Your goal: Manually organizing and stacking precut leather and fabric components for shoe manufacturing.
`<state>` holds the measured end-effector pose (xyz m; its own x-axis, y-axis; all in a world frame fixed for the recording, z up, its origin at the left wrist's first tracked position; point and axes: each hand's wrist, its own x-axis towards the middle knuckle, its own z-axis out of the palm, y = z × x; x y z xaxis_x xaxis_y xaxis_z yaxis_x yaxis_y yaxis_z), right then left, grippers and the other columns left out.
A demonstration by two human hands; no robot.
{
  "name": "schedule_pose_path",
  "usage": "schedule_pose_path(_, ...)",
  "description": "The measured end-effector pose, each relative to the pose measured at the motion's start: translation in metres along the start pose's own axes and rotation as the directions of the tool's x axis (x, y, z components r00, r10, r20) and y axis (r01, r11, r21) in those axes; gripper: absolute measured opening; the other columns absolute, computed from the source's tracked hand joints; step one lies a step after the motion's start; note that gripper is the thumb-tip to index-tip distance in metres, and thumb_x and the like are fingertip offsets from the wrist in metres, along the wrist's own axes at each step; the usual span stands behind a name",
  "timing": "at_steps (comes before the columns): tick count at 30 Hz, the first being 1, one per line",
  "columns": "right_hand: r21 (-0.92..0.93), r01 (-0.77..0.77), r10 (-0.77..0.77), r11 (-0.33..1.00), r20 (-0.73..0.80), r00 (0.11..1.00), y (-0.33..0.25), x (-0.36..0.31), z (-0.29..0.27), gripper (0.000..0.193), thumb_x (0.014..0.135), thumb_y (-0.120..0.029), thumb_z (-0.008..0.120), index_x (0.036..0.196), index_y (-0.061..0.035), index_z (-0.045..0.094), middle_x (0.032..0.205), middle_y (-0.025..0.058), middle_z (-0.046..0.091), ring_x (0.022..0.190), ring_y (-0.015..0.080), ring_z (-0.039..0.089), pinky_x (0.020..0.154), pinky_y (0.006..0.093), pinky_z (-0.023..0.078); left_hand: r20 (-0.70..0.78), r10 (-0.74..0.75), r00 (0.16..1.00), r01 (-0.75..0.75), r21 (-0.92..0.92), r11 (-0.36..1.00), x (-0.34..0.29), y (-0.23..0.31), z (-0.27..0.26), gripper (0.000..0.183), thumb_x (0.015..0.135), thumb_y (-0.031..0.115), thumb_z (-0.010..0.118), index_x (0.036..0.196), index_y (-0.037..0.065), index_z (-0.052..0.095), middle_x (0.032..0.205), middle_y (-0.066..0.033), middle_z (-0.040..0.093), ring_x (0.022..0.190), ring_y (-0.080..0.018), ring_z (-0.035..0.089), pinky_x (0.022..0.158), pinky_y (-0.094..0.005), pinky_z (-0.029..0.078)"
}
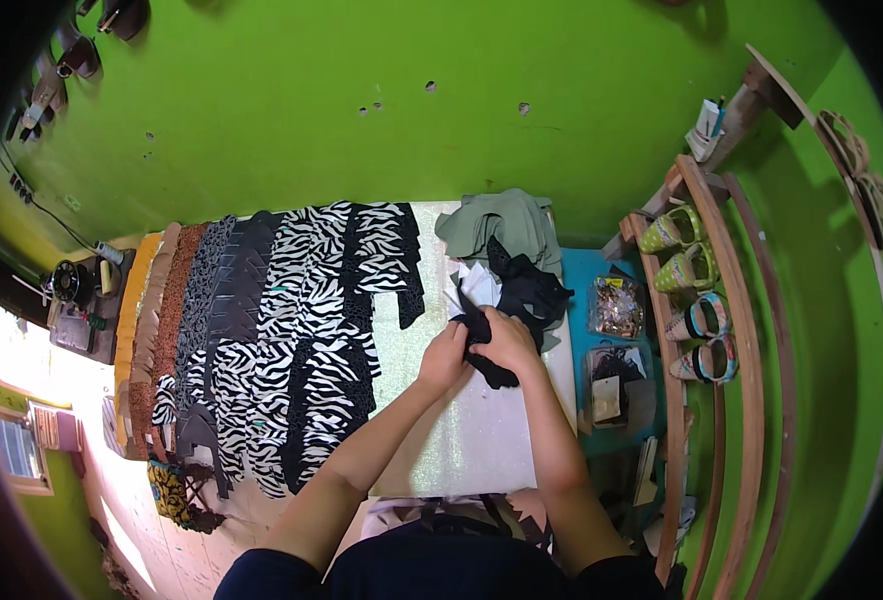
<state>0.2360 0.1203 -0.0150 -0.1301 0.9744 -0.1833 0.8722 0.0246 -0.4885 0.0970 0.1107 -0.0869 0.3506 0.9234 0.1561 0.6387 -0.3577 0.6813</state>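
Both of my hands meet over the right part of the pale table point(421, 450). My left hand point(445, 354) is closed on a piece of black fabric point(493, 374). Close beside it, my right hand point(506, 340) grips the same piece, its fingers bent round it. Just beyond lies a crumpled heap of black fabric pieces point(533, 290), with white pieces point(479, 283) next to it. A stack of grey-green cut pieces point(496, 222) rests at the far edge. Left of my hands, overlapping zebra-print pieces point(306, 310) lie in long rows.
Further left run rows of orange point(133, 330), brown point(173, 300) and dark grey pieces point(244, 280). A sewing machine point(71, 285) stands at the far left. On the right, a teal surface point(616, 415) holds plastic bags point(616, 305), beside a wooden rack point(721, 370) with sandals point(686, 270).
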Motion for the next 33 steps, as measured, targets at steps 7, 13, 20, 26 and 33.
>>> schedule_pose_path(7, 0.082, -0.004, -0.003, 0.997, 0.086, 0.996, 0.003, -0.061, -0.053, 0.044, 0.067, -0.013, 0.069, 0.107, -0.0034, 0.054, 0.098, 0.0203, 0.061, 0.094, 0.0358, 0.058, 0.079, 0.0393, 0.046, -0.182, 0.200, 0.963, -0.218, -0.085, 0.972, -0.030, 0.045, -0.021, 0.046, 0.064, -0.003, 0.062, 0.105, -0.001, 0.044, 0.103, -0.0198, 0.047, 0.091, -0.0364, 0.053, 0.077, -0.0386, 0.047)
schedule_pose_path(13, 0.050, -0.036, 0.022, 0.998, 0.260, 0.965, 0.031, -0.103, -0.059, 0.053, 0.065, -0.016, 0.072, 0.111, 0.0006, 0.052, 0.104, 0.0209, 0.060, 0.097, 0.0348, 0.057, 0.084, 0.0350, 0.045, -0.022, 0.234, 0.972, -0.234, -0.185, 0.955, -0.069, 0.086, 0.000, 0.054, 0.062, -0.005, 0.058, 0.113, -0.002, 0.041, 0.110, -0.0210, 0.043, 0.101, -0.0389, 0.048, 0.083, -0.0408, 0.044)
schedule_pose_path(20, 0.040, -0.291, 0.294, 0.956, -0.137, 0.946, 0.090, -0.114, 0.018, 0.063, 0.069, -0.025, 0.072, 0.124, -0.0120, 0.045, 0.118, 0.0142, 0.050, 0.113, 0.0341, 0.045, 0.092, 0.0430, 0.039, 0.236, 0.118, 0.965, -0.071, -0.196, 0.978, -0.097, 0.062, 0.023, 0.059, 0.068, 0.001, 0.063, 0.121, 0.003, 0.037, 0.119, -0.0203, 0.036, 0.096, -0.0388, 0.054, 0.083, -0.0406, 0.047)
schedule_pose_path(26, -0.017, -0.184, 0.156, 0.983, -0.456, 0.876, 0.076, -0.128, 0.025, 0.048, 0.076, -0.020, 0.065, 0.120, -0.0105, 0.049, 0.120, 0.0120, 0.046, 0.114, 0.0316, 0.042, 0.092, 0.0441, 0.037, 0.122, 0.265, 0.956, -0.248, -0.142, 0.958, -0.108, 0.055, 0.017, 0.011, 0.077, 0.015, 0.060, 0.079, 0.004, 0.059, 0.080, -0.0139, 0.057, 0.078, -0.0339, 0.057, 0.069, -0.0394, 0.047)
schedule_pose_path(33, 0.512, 0.117, -0.139, 0.851, 0.006, 0.990, 0.053, -0.148, 0.001, 0.052, 0.078, -0.029, 0.069, 0.117, -0.0007, 0.050, 0.105, 0.0116, 0.058, 0.095, 0.0192, 0.055, 0.082, 0.0300, 0.044, -0.013, 0.192, 0.981, -0.190, -0.213, 0.958, -0.103, 0.093, -0.001, 0.014, 0.081, 0.017, 0.058, 0.083, 0.003, 0.055, 0.078, -0.0173, 0.057, 0.073, -0.0344, 0.058, 0.065, -0.0405, 0.046)
